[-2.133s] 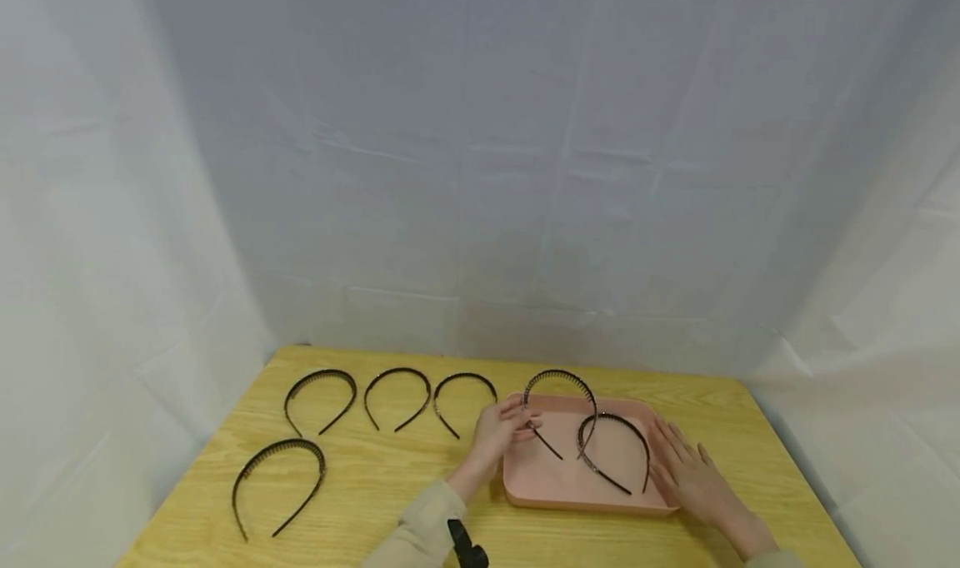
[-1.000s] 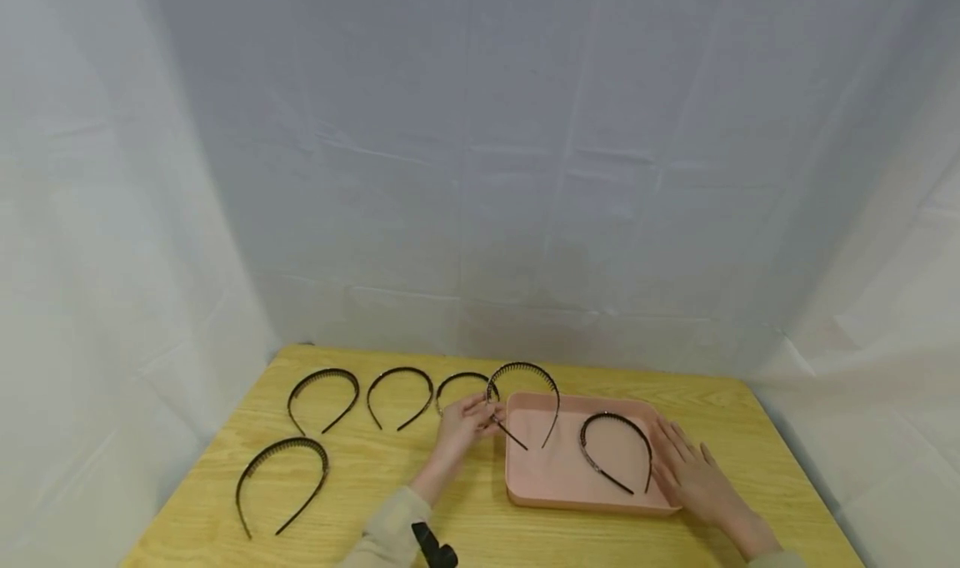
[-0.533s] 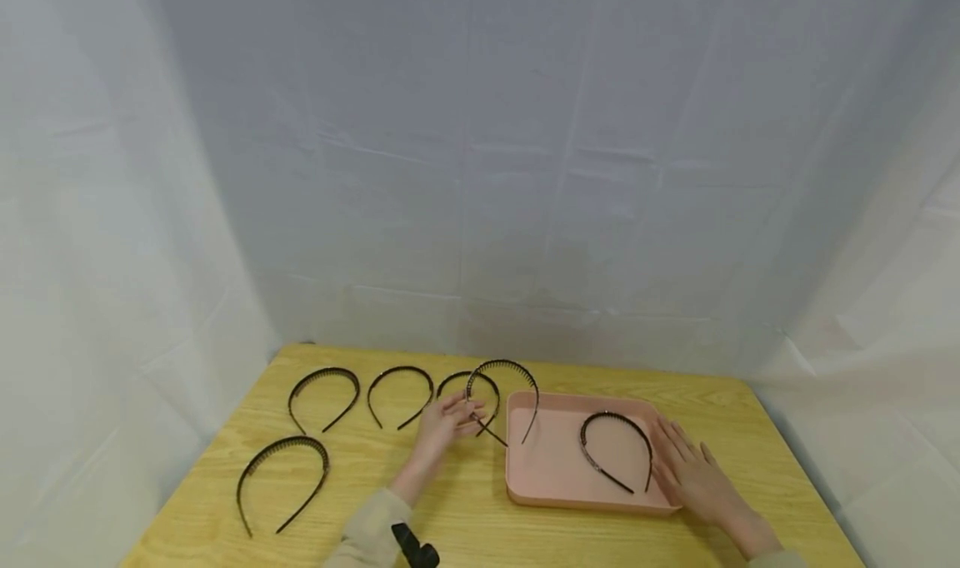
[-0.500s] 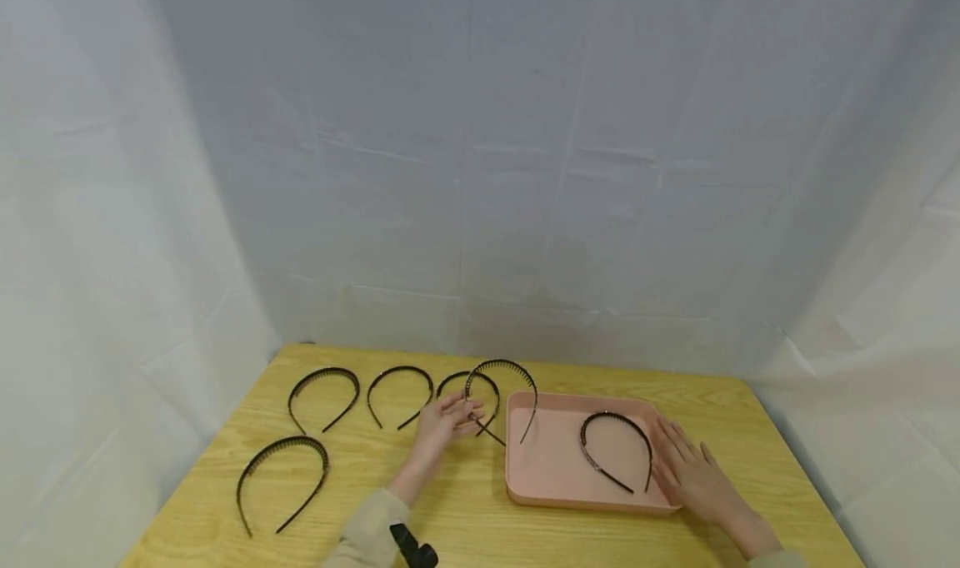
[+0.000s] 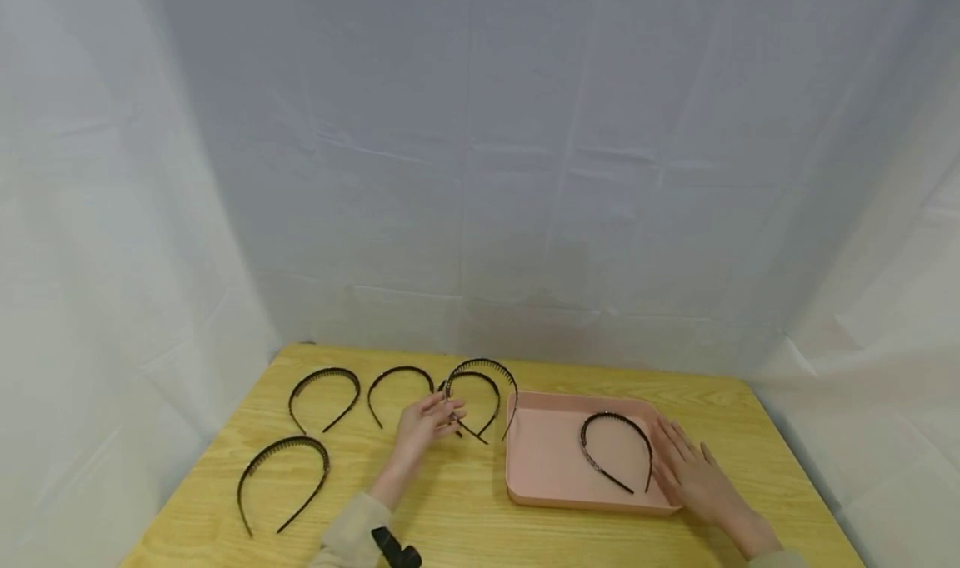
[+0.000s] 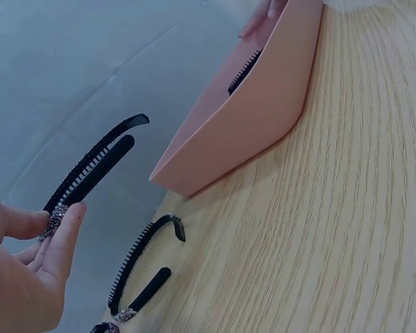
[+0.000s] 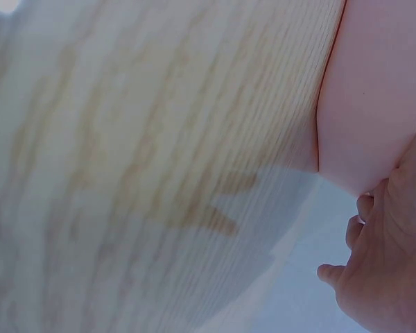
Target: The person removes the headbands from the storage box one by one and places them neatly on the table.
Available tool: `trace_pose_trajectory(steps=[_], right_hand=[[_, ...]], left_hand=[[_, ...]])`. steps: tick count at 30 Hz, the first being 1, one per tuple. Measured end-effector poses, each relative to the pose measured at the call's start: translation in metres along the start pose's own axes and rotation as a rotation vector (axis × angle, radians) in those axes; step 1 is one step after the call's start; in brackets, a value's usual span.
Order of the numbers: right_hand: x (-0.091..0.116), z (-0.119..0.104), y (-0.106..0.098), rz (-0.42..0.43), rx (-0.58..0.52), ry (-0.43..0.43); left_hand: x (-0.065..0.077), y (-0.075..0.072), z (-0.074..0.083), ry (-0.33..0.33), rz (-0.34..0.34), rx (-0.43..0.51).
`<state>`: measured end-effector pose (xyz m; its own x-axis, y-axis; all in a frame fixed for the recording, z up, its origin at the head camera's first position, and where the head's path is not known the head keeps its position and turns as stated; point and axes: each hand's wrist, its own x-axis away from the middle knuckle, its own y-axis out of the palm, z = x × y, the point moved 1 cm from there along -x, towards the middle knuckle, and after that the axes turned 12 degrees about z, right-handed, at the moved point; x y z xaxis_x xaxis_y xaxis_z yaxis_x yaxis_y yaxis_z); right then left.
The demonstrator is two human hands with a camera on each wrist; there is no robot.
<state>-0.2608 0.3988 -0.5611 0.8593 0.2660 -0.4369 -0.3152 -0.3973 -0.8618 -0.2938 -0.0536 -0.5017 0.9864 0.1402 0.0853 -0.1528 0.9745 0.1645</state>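
Note:
My left hand (image 5: 420,426) pinches a black toothed headband (image 5: 482,361) by one glittery side, thumb against fingers. In the left wrist view this headband (image 6: 97,177) is raised off the table. Behind it in the head view, a similar headband (image 5: 498,395) lies on the table, partly overlapped. To the right stands a pink tray (image 5: 540,468), with one black headband (image 5: 649,447) inside. My right hand (image 5: 697,480) rests on the tray's right rim, its fingers extended. In the right wrist view the right hand (image 7: 395,243) touches the tray wall (image 7: 371,90).
Three more black headbands lie on the wooden table (image 5: 465,526): one headband (image 5: 401,368) left of my left hand, another headband (image 5: 322,371) at the back left, and a nearer headband (image 5: 283,441) at the front left. White curtains (image 5: 480,176) enclose the table's back and sides.
My left hand has carried the held headband leftward from over the tray to over the table, in front of the third back-row headband. My right hand and the tray stay where they were.

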Motion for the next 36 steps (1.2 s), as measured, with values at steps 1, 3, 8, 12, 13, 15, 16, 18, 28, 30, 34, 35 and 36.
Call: trace_pose_trajectory(steps=[1,3,8,12,13,15,16,18,28,30,34,35,36], right_hand=[[0.000,0.001,0.001,0.000,0.001,-0.002],[-0.001,0.003,0.003,-0.021,-0.001,0.001],[-0.004,-0.002,0.000,-0.034,-0.012,0.019],[-0.008,-0.011,-0.009,-0.085,-0.026,0.068],[-0.008,-0.010,-0.009,-0.097,-0.032,0.078],[-0.008,-0.008,-0.007,-0.119,-0.035,0.091],[-0.008,-0.006,-0.005,-0.118,-0.039,0.089],[-0.006,-0.002,-0.002,-0.102,-0.046,0.077],[-0.009,-0.013,-0.014,-0.108,-0.033,0.095],[-0.009,-0.013,-0.015,-0.125,-0.028,0.105],[-0.006,-0.011,-0.012,-0.085,-0.027,0.082],[-0.005,-0.009,-0.010,-0.075,-0.029,0.079],[-0.005,-0.008,-0.008,-0.070,-0.034,0.078]], left_hand=[[0.000,-0.002,0.000,0.000,0.006,0.000],[-0.001,-0.007,0.000,0.003,0.017,0.000],[-0.001,-0.018,-0.001,0.011,0.038,-0.002],[0.001,-0.026,-0.002,-0.002,0.059,-0.004],[0.002,-0.028,-0.002,-0.005,0.064,-0.004],[0.002,-0.032,-0.003,-0.011,0.070,-0.003],[0.003,-0.034,-0.003,-0.012,0.073,-0.008],[0.004,-0.037,-0.003,-0.013,0.074,-0.013],[0.013,-0.052,-0.001,-0.016,0.089,-0.040],[0.014,-0.055,-0.002,-0.014,0.092,-0.047],[0.016,-0.063,-0.002,-0.030,0.110,-0.075],[0.016,-0.064,-0.003,-0.035,0.112,-0.079],[0.016,-0.066,-0.003,-0.039,0.114,-0.088]])
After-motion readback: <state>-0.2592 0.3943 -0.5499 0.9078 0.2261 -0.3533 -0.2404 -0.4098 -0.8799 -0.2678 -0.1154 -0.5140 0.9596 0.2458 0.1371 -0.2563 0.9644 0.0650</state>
